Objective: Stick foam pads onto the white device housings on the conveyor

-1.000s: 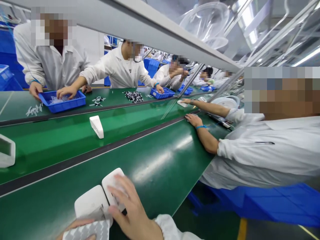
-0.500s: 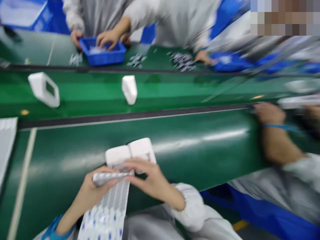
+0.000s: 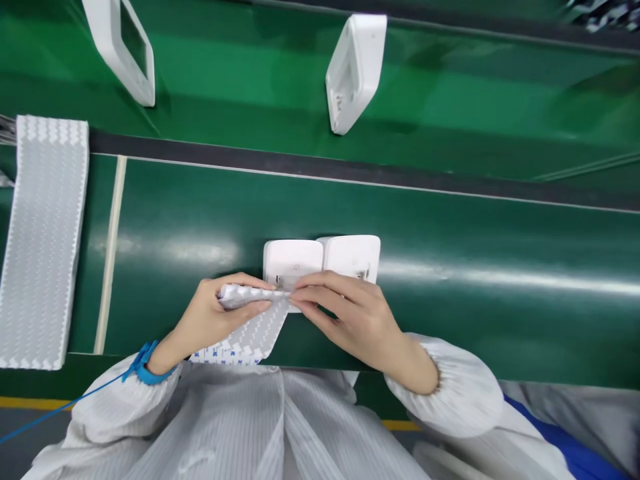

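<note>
My left hand (image 3: pixel 207 321) grips a folded sheet of white and grey stickers (image 3: pixel 245 340) near the table's front edge; the sheet's lower part hangs toward my body and shows blue marks. At the sheet's right end, my right hand (image 3: pixel 350 310) pinches with thumb and fingers together at the fold. Whether a single sticker is between those fingertips is too small to tell. Just beyond my hands lie two white plastic housings side by side, a left one (image 3: pixel 293 257) and a right one (image 3: pixel 354 255), partly covered by my fingers.
On the green conveyor (image 3: pixel 240 80) behind the dark rail stand a white device with a screen (image 3: pixel 120 47) and a white housing (image 3: pixel 356 73). Another long sticker sheet (image 3: pixel 45 247) lies at the far left, past a pale strip (image 3: pixel 110 260). Small dark parts show at top right.
The view has tilted down and closer, so the people opposite and the blue trays are out of sight. My hands remain at the sticker sheet's fold.
</note>
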A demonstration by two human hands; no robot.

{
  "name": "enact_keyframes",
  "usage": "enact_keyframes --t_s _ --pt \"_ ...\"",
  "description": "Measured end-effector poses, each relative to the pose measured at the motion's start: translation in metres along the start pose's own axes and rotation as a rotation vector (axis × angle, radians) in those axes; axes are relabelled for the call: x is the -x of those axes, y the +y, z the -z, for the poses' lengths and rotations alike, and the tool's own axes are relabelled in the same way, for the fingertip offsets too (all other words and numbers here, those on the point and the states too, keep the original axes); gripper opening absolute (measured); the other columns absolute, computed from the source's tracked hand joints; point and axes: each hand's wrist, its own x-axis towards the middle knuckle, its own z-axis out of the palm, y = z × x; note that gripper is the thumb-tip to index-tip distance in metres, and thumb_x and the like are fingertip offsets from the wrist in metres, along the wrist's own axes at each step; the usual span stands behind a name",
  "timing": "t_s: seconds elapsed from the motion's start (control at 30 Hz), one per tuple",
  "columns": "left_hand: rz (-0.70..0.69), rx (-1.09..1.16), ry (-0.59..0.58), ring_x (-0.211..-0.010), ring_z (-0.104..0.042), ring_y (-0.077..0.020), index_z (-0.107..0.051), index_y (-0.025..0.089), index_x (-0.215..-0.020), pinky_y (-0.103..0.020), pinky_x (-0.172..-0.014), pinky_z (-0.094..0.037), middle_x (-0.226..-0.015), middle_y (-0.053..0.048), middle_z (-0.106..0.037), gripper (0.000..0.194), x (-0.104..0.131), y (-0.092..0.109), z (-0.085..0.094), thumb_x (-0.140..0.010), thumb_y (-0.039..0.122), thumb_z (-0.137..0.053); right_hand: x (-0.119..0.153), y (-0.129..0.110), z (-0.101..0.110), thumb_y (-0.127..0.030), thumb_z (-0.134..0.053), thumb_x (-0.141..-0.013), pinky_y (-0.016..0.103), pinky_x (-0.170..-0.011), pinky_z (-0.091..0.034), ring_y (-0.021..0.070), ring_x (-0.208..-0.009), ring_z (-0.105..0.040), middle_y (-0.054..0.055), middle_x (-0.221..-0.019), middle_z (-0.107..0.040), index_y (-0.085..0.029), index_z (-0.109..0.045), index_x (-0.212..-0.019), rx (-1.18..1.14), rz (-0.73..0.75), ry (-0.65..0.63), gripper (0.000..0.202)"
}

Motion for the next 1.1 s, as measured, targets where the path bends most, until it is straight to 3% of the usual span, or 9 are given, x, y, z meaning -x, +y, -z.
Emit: enact_keyframes --t_s 0.1,0.17,0.27,0.33,0.43,0.77,0.97,1.1 --pt "0.032 0.023 0.036 -0.084 -0.076 -0.0193 -0.083 0.023 -0.102 -0.026 -0.07 -0.058 -0.097 -0.003 -0.084 0.015 0.0 -0.002 0.003 -0.087 0.028 -0.082 -0.01 0.001 -0.001 -0.016 -0.063 -0.103 0.03 -0.07 -0.061 0.0173 -0.086 -0.075 0.006 -0.103 -0.078 -0.018 -0.071 -0.105 -0.027 -0.018 -0.067 0.008" --pt "0.063 0.045 0.092 -0.082 -0.077 -0.0199 -0.082 0.021 -0.101 -0.026 -0.068 -0.059 -0.096 -0.003 -0.083 0.018 -0.001 -0.003 0.005 -0.086 0.031 -0.083 -0.018 0.002 -0.006 -0.018 -0.064 -0.103 0.027 -0.064 -0.058 0.0147 -0.081 -0.073 0.004 -0.1 -0.078 -0.019 -0.071 -0.101 -0.17 -0.16 -0.056 0.007" --pt "0.111 0.072 0.151 -0.077 -0.075 -0.0192 -0.08 0.02 -0.102 -0.024 -0.061 -0.057 -0.094 -0.004 -0.082 0.024 -0.002 -0.004 0.006 -0.085 0.037 -0.082 -0.033 0.004 -0.017 -0.022 -0.07 -0.1 0.024 -0.053 -0.051 0.0108 -0.067 -0.066 0.001 -0.096 -0.077 -0.021 -0.071 -0.094 -0.304 -0.4 0.09 0.007" --pt "0.123 0.069 0.153 -0.076 -0.074 -0.0185 -0.079 0.02 -0.104 -0.024 -0.06 -0.056 -0.094 -0.004 -0.081 0.025 -0.002 -0.006 0.006 -0.086 0.037 -0.082 -0.041 0.006 -0.023 -0.021 -0.071 -0.099 0.024 -0.056 -0.053 0.0104 -0.068 -0.066 0.001 -0.1 -0.077 -0.021 -0.072 -0.094 -0.26 -0.442 0.151 0.005" --pt "0.127 0.079 0.136 -0.077 -0.073 -0.0173 -0.079 0.022 -0.108 -0.023 -0.061 -0.055 -0.097 -0.002 -0.08 0.025 -0.003 -0.009 0.005 -0.087 0.036 -0.081 -0.045 0.007 -0.028 -0.02 -0.067 -0.101 0.026 -0.065 -0.058 0.0113 -0.073 -0.067 0.003 -0.109 -0.075 -0.021 -0.073 -0.098 -0.166 -0.42 0.13 0.006" --pt "0.098 0.078 0.072 -0.085 -0.075 -0.0191 -0.077 0.023 -0.113 -0.025 -0.07 -0.058 -0.103 -0.002 -0.08 0.023 -0.006 -0.012 0.001 -0.092 0.032 -0.075 -0.043 0.002 -0.033 -0.018 -0.061 -0.103 0.029 -0.068 -0.061 0.0137 -0.077 -0.07 0.007 -0.112 -0.075 -0.021 -0.067 -0.097 -0.001 -0.331 0.125 0.009" --pt "0.089 0.082 0.067 -0.082 -0.074 -0.0165 -0.077 0.024 -0.11 -0.022 -0.066 -0.056 -0.102 -0.001 -0.08 0.018 -0.004 -0.01 0.001 -0.094 0.033 -0.075 -0.037 0.005 -0.025 -0.023 -0.071 -0.099 0.028 -0.064 -0.062 0.0139 -0.077 -0.071 0.006 -0.112 -0.076 -0.022 -0.072 -0.097 -0.179 -0.367 0.14 0.002" --pt "0.046 0.111 0.059 -0.087 -0.076 -0.0173 -0.079 0.024 -0.109 -0.024 -0.075 -0.059 -0.103 -0.001 -0.082 0.017 -0.006 -0.005 -0.005 -0.093 0.029 -0.076 -0.024 0.005 -0.01 -0.02 -0.074 -0.097 0.029 -0.073 -0.064 0.0168 -0.094 -0.074 0.004 -0.109 -0.077 -0.023 -0.076 -0.103 -0.229 -0.243 0.057 0.007"
